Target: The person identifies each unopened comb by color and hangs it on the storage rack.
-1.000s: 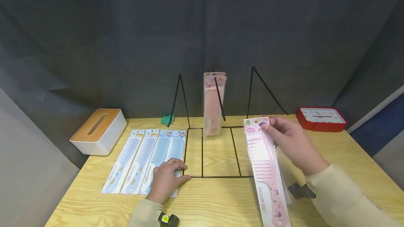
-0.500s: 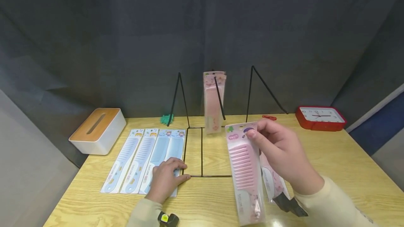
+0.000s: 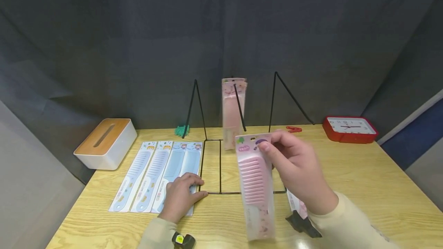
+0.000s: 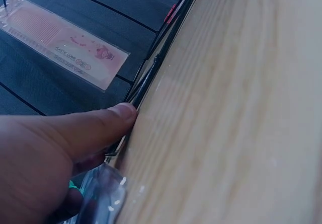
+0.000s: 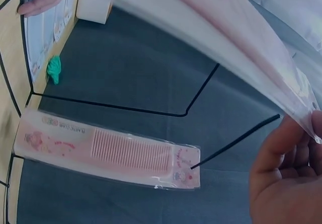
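My right hand (image 3: pixel 297 164) pinches the top corner of a packaged pink comb (image 3: pixel 254 187) between thumb and fingers. That comb hangs down in front of a black wire display rack (image 3: pixel 220 164). Two or so more packaged pink combs (image 3: pixel 230 114) hang on the rack's middle hook (image 3: pixel 240 107). My left hand (image 3: pixel 181 195) holds the rack's front left corner, its thumb (image 4: pixel 118 116) against the wire. Beneath that hand lie packaged blue combs (image 3: pixel 174 164), partly covered. Another pink pack (image 3: pixel 297 205) lies partly hidden under my right forearm.
Several blue comb packs (image 3: pixel 135 180) lie in a row left of the rack. Behind them stands a tissue box (image 3: pixel 115 145) with a wooden lid. At the back are a green bundle (image 3: pixel 181 130), a red clip (image 3: pixel 294 129) and a red clock (image 3: pixel 350 130). Outer hooks (image 3: pixel 294 97) stick out forward.
My right hand has carried the pink comb leftward to the front of the rack, uncovering the red clip and part of the pack left behind. My left hand stays at the rack's corner.
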